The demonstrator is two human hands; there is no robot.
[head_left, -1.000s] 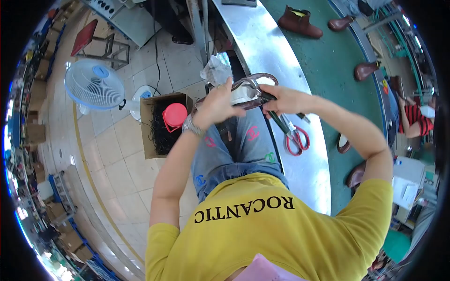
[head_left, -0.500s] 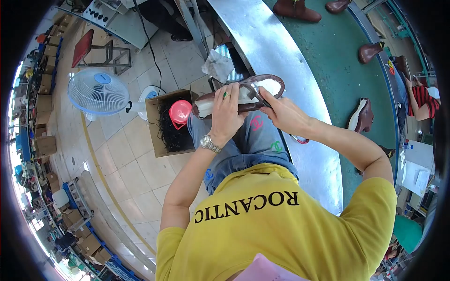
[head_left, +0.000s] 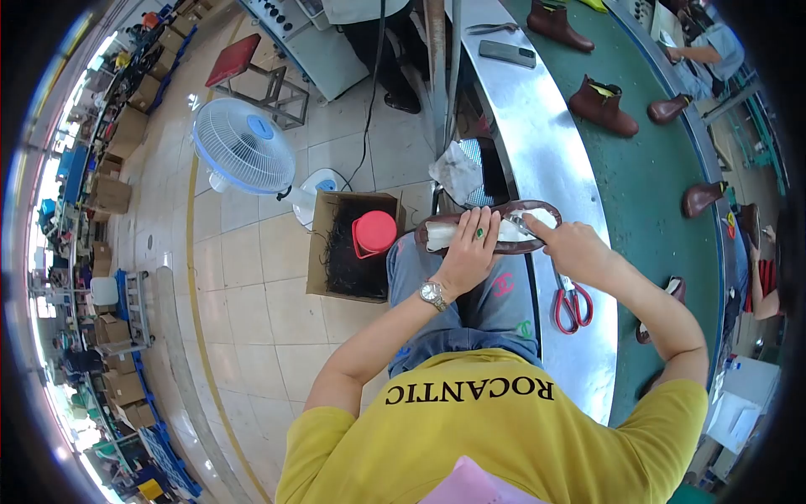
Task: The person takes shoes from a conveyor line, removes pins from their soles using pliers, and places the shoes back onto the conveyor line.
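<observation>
A brown leather boot (head_left: pixel 441 236) lies sole up across my thighs, its white underside ringed by a dark rim. My left hand (head_left: pixel 470 259), with a wristwatch and a green-stoned ring, is wrapped over the middle of it. Near the boot's right end, my right hand (head_left: pixel 579 250) is closed on a metal hand tool (head_left: pixel 517 223). That tool touches the white underside; its kind is mostly hidden by the fingers. Red-handled scissors (head_left: pixel 574 309) lie on the metal bench just below my right hand.
Beside my left leg stands a cardboard box (head_left: pixel 336 290) holding a red container (head_left: pixel 375 233) and dark scraps. A fan (head_left: pixel 243 144) is further left. A phone (head_left: pixel 507 54) lies on the metal bench (head_left: pixel 579 160). Several brown boots stand on the green belt (head_left: pixel 646 176); a person stands ahead.
The view has shifted, bringing the scissors, phone and more boots into sight. My right hand has turned, the tool now lower against the boot's underside. My left hand still holds the boot.
</observation>
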